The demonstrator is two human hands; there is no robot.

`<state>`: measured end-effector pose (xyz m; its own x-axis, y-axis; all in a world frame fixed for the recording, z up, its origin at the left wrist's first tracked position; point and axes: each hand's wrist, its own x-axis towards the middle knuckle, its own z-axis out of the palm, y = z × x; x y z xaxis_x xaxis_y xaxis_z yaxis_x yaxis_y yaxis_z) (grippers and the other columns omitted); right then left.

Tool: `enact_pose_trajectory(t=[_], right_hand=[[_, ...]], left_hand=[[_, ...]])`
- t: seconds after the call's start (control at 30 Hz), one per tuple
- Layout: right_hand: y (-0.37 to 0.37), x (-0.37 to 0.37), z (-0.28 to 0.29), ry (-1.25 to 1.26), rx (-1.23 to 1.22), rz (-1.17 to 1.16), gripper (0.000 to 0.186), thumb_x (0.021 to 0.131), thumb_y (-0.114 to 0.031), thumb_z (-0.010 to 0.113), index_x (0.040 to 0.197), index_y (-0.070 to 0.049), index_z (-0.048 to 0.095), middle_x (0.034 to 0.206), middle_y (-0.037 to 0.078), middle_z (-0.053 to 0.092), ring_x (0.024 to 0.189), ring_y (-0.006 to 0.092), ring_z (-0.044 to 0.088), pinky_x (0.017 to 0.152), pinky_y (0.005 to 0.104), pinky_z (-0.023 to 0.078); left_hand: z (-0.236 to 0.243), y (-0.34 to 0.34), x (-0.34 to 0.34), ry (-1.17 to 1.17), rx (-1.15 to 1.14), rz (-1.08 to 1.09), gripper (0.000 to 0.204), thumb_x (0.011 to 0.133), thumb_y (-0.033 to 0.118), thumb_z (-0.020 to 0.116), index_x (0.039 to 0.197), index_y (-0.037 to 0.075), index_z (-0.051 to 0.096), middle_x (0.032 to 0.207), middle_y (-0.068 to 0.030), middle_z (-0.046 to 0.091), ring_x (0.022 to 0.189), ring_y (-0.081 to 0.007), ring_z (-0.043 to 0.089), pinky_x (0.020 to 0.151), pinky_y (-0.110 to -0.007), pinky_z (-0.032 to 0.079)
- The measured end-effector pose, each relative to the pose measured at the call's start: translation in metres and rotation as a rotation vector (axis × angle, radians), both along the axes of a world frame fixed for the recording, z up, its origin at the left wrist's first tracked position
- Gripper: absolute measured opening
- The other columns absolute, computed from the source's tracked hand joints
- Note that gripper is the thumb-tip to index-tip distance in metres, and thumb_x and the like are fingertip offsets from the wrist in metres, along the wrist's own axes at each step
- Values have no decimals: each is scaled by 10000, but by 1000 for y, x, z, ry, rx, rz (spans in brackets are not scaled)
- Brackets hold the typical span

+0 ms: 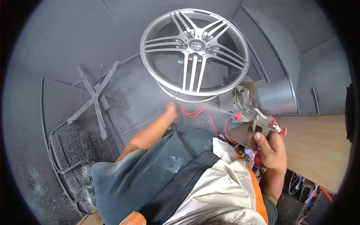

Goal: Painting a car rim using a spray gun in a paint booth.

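Note:
A silver alloy wheel (pixel 195 75) with grouped spokes stands tilted in front of me, its face up. My right hand (pixel 270 148) is wrapped round a spray gun (pixel 258 119) with a shiny metal cup (pixel 275 96) and red fittings. From its nozzle a pale mist streams left, past the wheel's lower edge. Close under that edge is my left hand (pixel 172 109), arm stretched out. Haze blurs its fingers, so whether they grip the rim does not show. What holds up the wheel is hidden.
A grey-coated cross-shaped stand (pixel 97 95) is at the left. Red hose (pixel 210 119) loops below the wheel. Crumpled foil-like material (pixel 240 98) lies by its right side. A wooden board (pixel 318 146) is at the right. Grey panels (pixel 82 37) enclose the space.

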<state>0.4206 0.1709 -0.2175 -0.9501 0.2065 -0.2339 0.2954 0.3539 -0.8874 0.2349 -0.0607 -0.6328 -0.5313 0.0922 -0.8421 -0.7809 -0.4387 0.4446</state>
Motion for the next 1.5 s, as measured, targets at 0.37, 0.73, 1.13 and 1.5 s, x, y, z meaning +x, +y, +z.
enact_pose_trajectory(t=[0.37,0.73,1.13,1.5], right_hand=[[36,-71,15,349,329,-280,222,1001,-202,458,906,-16,534,627,-16,458,522,48,396,469,213,332],[78,-21,-3,222,274,-381,224,996,-196,474,910,0,544,613,-9,454,496,67,392,461,226,328],[87,0,-29,269,439,-344,218,988,-169,484,894,15,553,593,-7,451,496,73,405,459,231,315],[52,56,-20,262,107,-365,190,982,-142,489,916,28,543,609,4,472,509,70,418,462,233,334]], left_hand=[[-4,31,25,118,129,171,214,968,116,442,1175,69,410,1116,-97,526,908,-256,588,783,-385,525],[-11,5,-5,116,7,42,160,984,125,435,1136,78,414,1051,-93,563,887,-255,594,756,-398,517],[-49,-67,-96,314,-143,88,231,948,143,482,1164,61,480,996,-68,607,808,-174,603,629,-315,459],[-18,10,-9,234,-126,110,264,959,261,391,982,46,542,945,-68,601,831,-187,562,728,-346,451]])
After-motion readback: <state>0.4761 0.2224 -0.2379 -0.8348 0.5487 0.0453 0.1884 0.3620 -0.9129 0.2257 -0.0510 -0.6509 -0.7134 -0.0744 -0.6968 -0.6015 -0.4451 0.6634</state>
